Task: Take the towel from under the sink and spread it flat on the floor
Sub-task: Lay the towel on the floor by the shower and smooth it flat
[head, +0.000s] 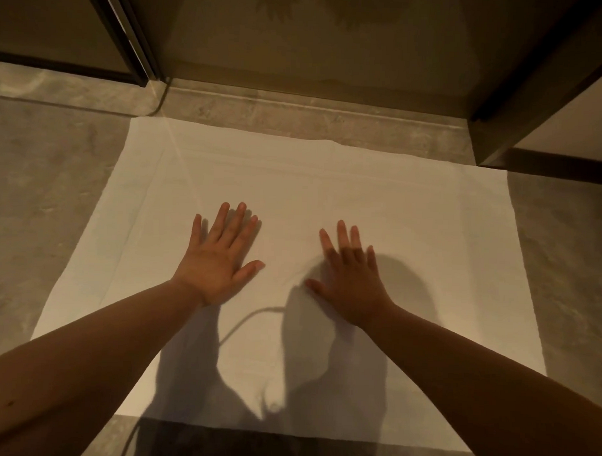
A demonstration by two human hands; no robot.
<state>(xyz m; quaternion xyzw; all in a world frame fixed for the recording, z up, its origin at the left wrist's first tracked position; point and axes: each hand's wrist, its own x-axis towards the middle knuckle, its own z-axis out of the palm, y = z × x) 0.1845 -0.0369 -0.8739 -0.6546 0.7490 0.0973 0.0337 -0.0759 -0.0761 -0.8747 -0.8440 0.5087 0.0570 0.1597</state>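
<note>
Head view, looking down at a white towel [328,194] laid out on a grey stone-look floor [48,191]. Towel is opened to its full rectangle and lies mostly flat, edges straight, woven border band visible along far and left sides. Small ripple on the far edge, faint crease between the two hands. Far edge sits just beside a raised stone sill [296,115] at the foot of a glass door [316,34] with dark frames [129,34] either side. Near edge runs across the bottom of the view, bare floor strip below it in shadow.

Left hand [220,259] palm down on the towel, fingers spread wide, thumb out to the side, pressed flat on the cloth, holding nothing. Right hand [350,277] also palm down on the towel, fingers spread, thumb out toward the left hand, flat on the cloth, holding nothing. Hands sit near each other around the towel's middle, apart, not touching. Both bare forearms reach in from the bottom corners.

Dark shadows of the arms and head fall across the near half of the towel, plus a thin curved shadow line like a cord. Dark cabinet or wall panel [549,110] at upper right, its base touching the towel's far right corner area.
</note>
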